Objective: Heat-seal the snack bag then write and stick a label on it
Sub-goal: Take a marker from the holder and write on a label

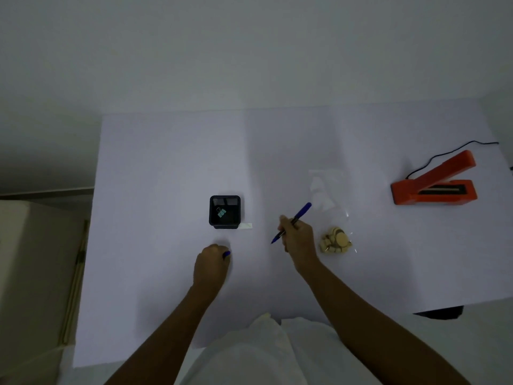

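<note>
The snack bag (326, 195) lies flat on the white sheet (166, 162). It is clear plastic, with one end pointing to twelve o'clock and a heap of round biscuits (336, 240) bunched at its six o'clock end.

Just beside those biscuits, at nine o'clock, is the right hand (295, 237), fingers curled tight round a blue pen (301, 212). The tip slants down to seven o'clock, close to the sheet, though I can't tell whether it touches. The tail end rises to one o'clock, near the bag's left edge.

Over at eight o'clock of the right hand, and well apart from it, the left hand (212, 262) is balled into a fist low over the sheet. The blue pen cap (226, 254) pokes out of its grip on the right side.

The label (246, 225), a pale little strip, lies flat at nine o'clock of the right hand. It is tucked right against the lower right corner of the black mesh pen pot (224, 225), and a teal binder clip (221, 212) sits inside that pot. The pot stands at twelve o'clock of the left fist.

Far out at two o'clock of the bag sits the orange heat sealer (434, 190). Its arm is lifted, and a black cord (444, 154) trails off toward one o'clock.
</note>
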